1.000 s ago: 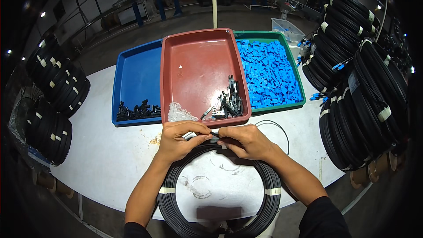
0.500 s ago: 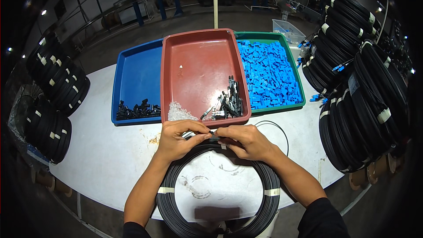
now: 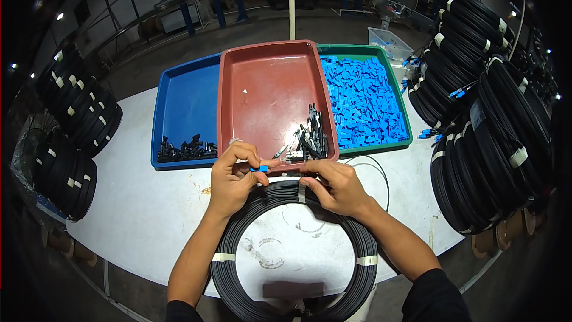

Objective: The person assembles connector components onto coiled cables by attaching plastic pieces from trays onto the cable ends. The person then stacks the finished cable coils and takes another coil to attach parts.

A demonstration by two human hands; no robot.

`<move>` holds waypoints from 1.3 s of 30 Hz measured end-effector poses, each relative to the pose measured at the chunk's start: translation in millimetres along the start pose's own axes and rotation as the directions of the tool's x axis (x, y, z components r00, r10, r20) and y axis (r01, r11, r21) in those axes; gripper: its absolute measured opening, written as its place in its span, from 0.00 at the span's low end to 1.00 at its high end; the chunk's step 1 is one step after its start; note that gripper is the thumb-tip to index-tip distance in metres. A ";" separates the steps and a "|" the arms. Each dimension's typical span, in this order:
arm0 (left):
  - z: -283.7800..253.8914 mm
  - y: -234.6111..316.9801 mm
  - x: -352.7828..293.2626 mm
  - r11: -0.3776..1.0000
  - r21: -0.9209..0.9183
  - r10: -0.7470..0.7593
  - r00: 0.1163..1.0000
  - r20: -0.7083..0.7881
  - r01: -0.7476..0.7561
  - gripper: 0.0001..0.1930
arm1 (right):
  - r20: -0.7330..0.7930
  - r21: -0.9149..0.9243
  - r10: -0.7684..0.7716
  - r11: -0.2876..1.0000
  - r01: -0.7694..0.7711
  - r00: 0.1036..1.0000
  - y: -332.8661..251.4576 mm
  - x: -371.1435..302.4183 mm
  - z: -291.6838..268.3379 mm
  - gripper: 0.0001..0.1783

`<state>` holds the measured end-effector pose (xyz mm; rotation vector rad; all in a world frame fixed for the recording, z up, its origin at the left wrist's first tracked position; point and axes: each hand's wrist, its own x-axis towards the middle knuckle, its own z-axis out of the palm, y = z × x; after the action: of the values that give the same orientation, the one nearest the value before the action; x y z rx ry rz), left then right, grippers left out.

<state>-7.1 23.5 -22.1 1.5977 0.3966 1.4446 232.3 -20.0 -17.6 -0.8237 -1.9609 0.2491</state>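
Observation:
My left hand [image 3: 235, 176] is closed on a small blue connector housing [image 3: 260, 169], pinched between its fingers. Across a short gap, my right hand [image 3: 336, 183] pinches a thin cable end with a dark connector tip [image 3: 292, 174] pointing left. Both hands are just above the top of a coil of black cable [image 3: 223, 280], bound with white tape, and near the front rim of the red tray [image 3: 268, 77]. In that tray lie black and silver connector parts [image 3: 313, 140]; small clear pieces are mostly hidden behind my left hand.
A blue tray [image 3: 187, 92] with small black parts stands left; a green tray [image 3: 393, 71] of blue housings [image 3: 363, 101] stands right. Stacks of black cable coils rise at the left [image 3: 77, 101] and right [image 3: 482, 143]. The white table [image 3: 143, 220] carries everything central.
The hands have moved apart from where they met. The blue housing now shows in my left hand, and the cable end's tip shows left of my right fingers.

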 end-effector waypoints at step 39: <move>2.0 11.1 -2.0 0.923 0.385 -0.057 0.995 0.086 0.020 0.41 | -0.094 -0.098 -0.207 0.975 0.198 0.974 8.7 2.3 2.4 0.09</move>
<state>-9.5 15.3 -14.4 1.9498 0.6843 1.3081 233.4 -11.6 -21.5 -0.6724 -1.9516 -0.0013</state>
